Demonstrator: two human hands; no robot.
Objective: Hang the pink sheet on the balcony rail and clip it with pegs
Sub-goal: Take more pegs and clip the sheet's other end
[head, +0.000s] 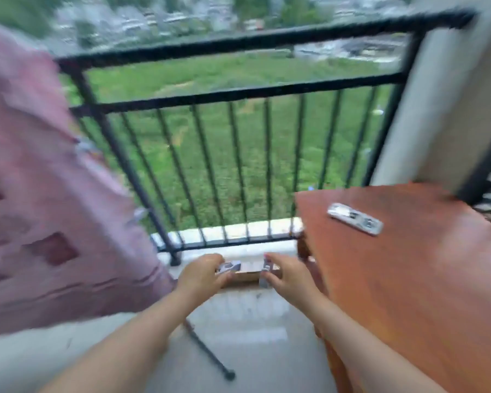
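The pink sheet (40, 194) with darker square patches hangs over the left side of the black balcony rail (238, 42), down to the floor. The frame is blurred by motion. Low at the foot of the rail, both hands reach down to a small cardboard box (245, 272) on the floor. My left hand (201, 275) grips its left end and my right hand (285, 275) grips its right end. What the box holds is hidden. Small pale shapes on the sheet's right edge (82, 146) may be pegs; I cannot tell.
A reddish wooden table (408, 279) stands close on the right with a silver remote-like object (355, 218) on it. A pale pillar (448, 95) rises behind it. A thin black rod (210, 353) lies on the grey floor. Grass lies far below the rail.
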